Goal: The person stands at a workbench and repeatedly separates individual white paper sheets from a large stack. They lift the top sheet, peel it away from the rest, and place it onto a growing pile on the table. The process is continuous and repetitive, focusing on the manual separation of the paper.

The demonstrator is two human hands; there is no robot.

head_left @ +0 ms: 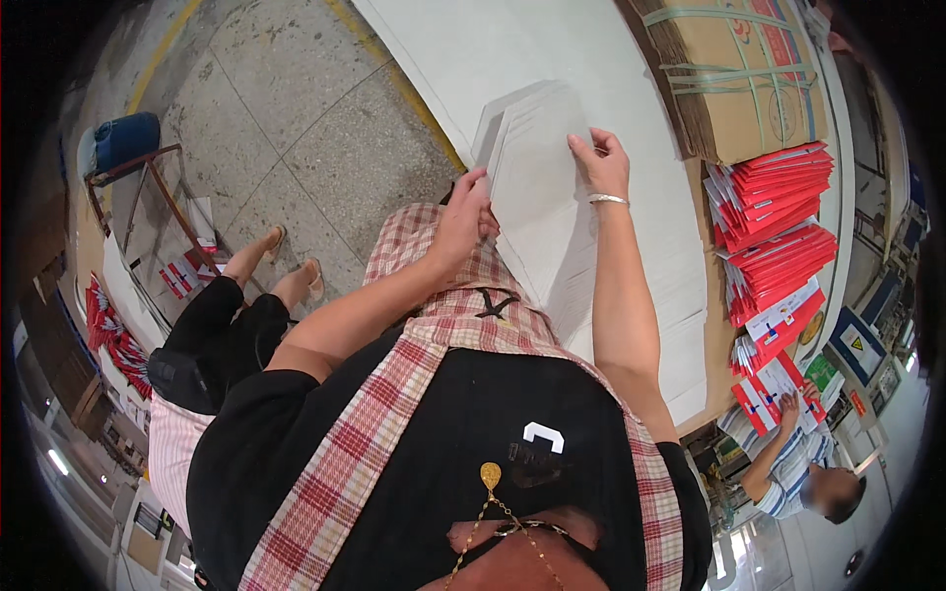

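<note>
A fanned stack of pale grey-white paper sheets lies on the white-topped table in front of me, near its left edge. My left hand is closed at the stack's left edge, thumb up against the sheets. At the far right edge of the same sheets, my right hand has its thumb and fingers closed on the paper. A silver bangle is round my right wrist. More white sheets lie along the table on my right.
Strapped brown cartons stand at the far right. Below them are piles of red packets. A person in a striped shirt handles red packets at the right. Another person stands at my left, near a blue bin.
</note>
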